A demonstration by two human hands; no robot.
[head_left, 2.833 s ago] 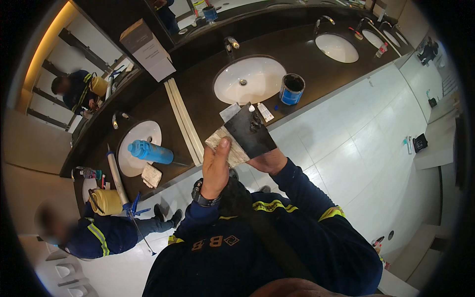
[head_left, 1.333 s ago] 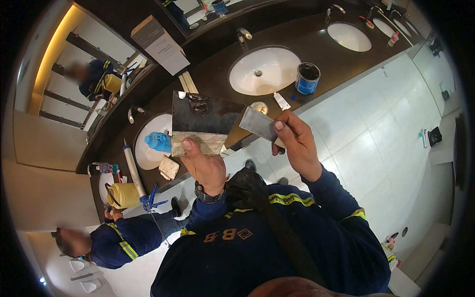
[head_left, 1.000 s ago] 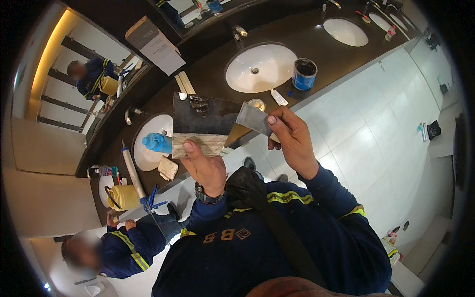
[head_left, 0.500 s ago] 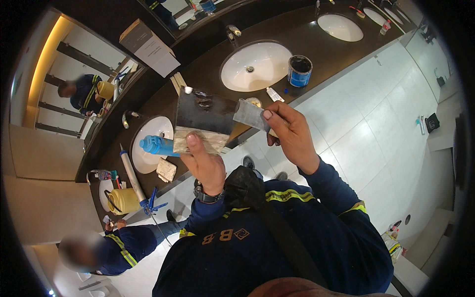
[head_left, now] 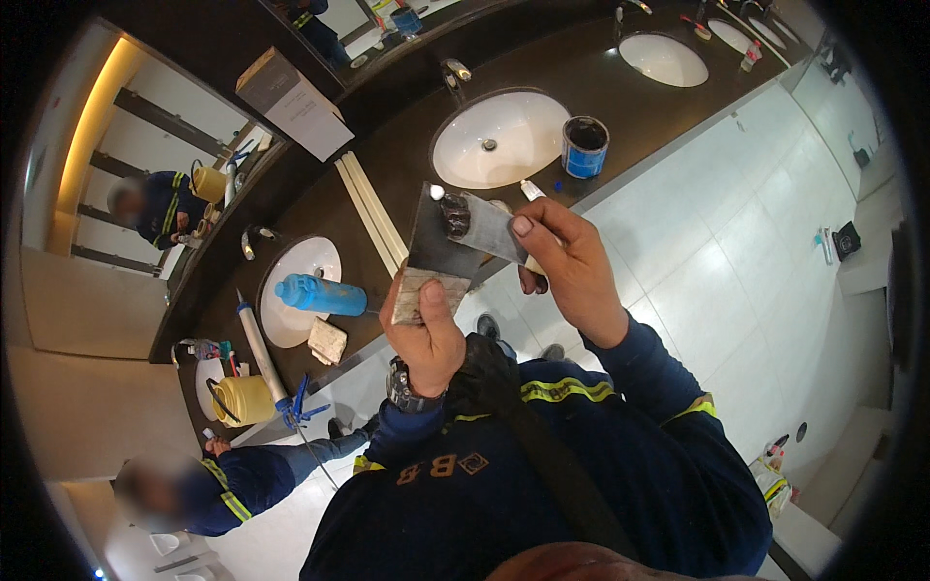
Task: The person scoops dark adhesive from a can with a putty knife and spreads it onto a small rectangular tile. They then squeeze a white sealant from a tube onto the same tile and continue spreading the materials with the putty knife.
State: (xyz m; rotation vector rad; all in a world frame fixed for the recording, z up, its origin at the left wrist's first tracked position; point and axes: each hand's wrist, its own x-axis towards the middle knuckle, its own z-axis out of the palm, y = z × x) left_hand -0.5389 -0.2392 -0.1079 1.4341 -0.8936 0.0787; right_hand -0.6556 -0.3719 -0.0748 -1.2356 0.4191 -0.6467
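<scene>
My left hand grips a small flat board by its pale, worn lower part, with the thumb across the front. The board's dark face is tilted and bears a lump of dark paste; a white dab sits at its top corner. Between the thumb and fingers of my right hand is a flat grey scraper. Its far edge meets the dark paste over the board. Behind the right hand, a white tube is partly hidden.
The dark counter holds white sinks, an open blue can, pale strips, a blue bottle, a caulking gun and a yellow container. A co-worker is at the lower left.
My left hand has moved right and turned the board more edge-on. The scraper, previously at the board's right side, now overlaps its face at the dark paste.
</scene>
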